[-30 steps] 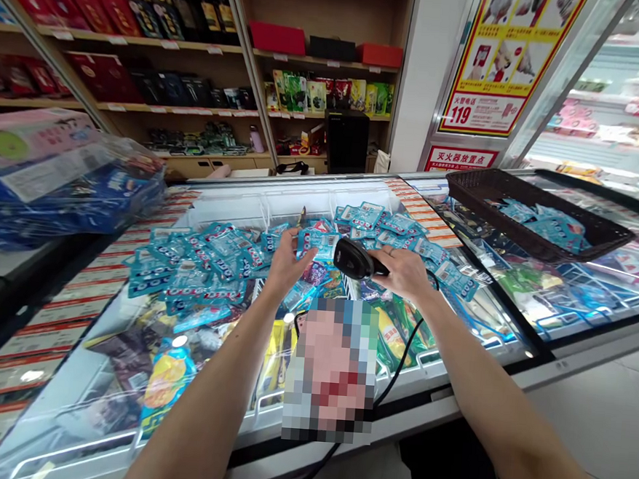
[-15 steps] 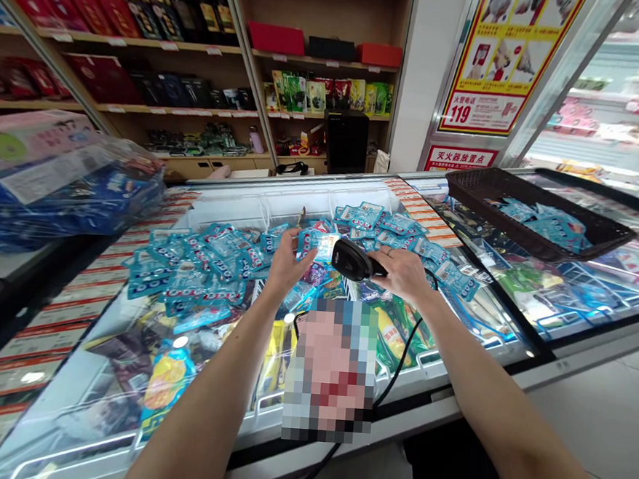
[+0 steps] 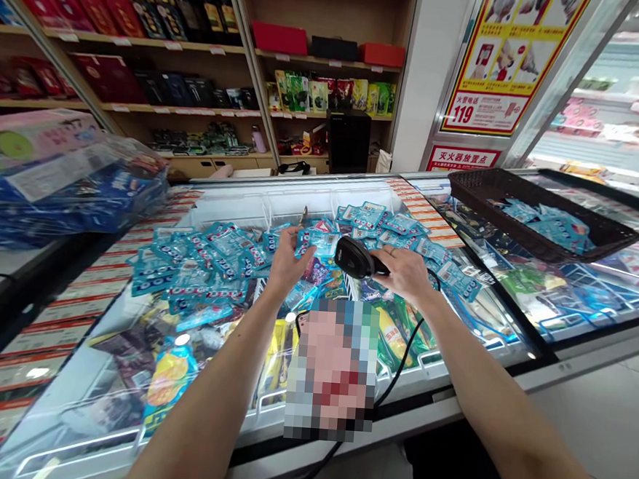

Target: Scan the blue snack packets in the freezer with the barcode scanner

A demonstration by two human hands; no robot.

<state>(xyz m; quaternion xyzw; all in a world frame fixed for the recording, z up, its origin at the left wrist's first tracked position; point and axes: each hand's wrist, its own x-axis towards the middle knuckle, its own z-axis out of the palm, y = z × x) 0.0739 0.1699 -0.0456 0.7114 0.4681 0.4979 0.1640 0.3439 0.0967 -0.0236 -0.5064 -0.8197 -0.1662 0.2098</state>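
Scan light: Although glaring on the blue barcoded packet (image 3: pixel 322 243) half a second ago, now gone from it; likely a sign of a reading pulse just over, with barcode scanner (image 3: pixel 354 258) and packet not yet parted.
Left hand (image 3: pixel 289 261): grasping the packet by its left end, almost unmoved since then; cannot tell whether lifted clear of things beneath.
Right hand (image 3: pixel 405 271): wrapped round the handle end of the black corded scanner, head pointing left, just beside the packet's right end.
Packet's place: between both hands, over the far half of a glass-topped chest freezer (image 3: pixel 427 415), with a left heap (image 3: pixel 208 261) and a right heap (image 3: pixel 402 227) of similar blue packets to either side.
Freezer top: bagged goods (image 3: pixel 392 332) visible through the glass; towards the near edge, a pixelated, phone-like object (image 3: pixel 332 364), with the scanner cable (image 3: pixel 407 359) trailing past on the right.
Brown basket (image 3: pixel 496 221): at the right, holding more blue packets (image 3: pixel 558 225).
Left side: plastic-wrapped cartons (image 3: pixel 45 169), near a strip of price labels (image 3: pixel 26 372).
Room: far, wooden shelves (image 3: pixel 307 60) with bottles (image 3: pixel 150 5), boxes (image 3: pixel 279 38) and pouches (image 3: pixel 340 95); far right, a fire poster (image 3: pixel 485 98) marked 119 and a lit display fridge (image 3: pixel 617 122).
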